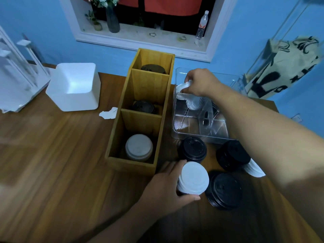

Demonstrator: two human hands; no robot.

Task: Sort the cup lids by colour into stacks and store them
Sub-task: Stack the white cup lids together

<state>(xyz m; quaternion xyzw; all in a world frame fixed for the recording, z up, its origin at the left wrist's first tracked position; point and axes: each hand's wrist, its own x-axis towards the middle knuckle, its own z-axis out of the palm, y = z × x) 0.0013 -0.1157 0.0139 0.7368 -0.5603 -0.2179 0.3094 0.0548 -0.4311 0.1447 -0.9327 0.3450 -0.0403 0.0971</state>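
My left hand (pixel 164 188) grips a stack of white lids (pixel 193 179) standing on the table near the front. My right hand (pixel 201 81) reaches over the clear plastic bin (pixel 180 132) and pinches a white lid (pixel 183 86) above a row of white lids (pixel 191 102) lying inside it. Three stacks of black lids (pixel 192 149) (pixel 232 155) (pixel 225 190) stand in front of the bin. The wooden three-compartment box (pixel 133 165) holds white lids (pixel 139 146) in its near compartment and black lids (pixel 143 106) (pixel 153 69) in the middle and far ones.
More white lids (pixel 254 170) lie partly hidden under my right forearm. A white square container (pixel 75 86) and a crumpled paper scrap (pixel 108 113) sit left of the wooden box. A white rack (pixel 15 74) stands at the far left. The blue wall and window sill are behind.
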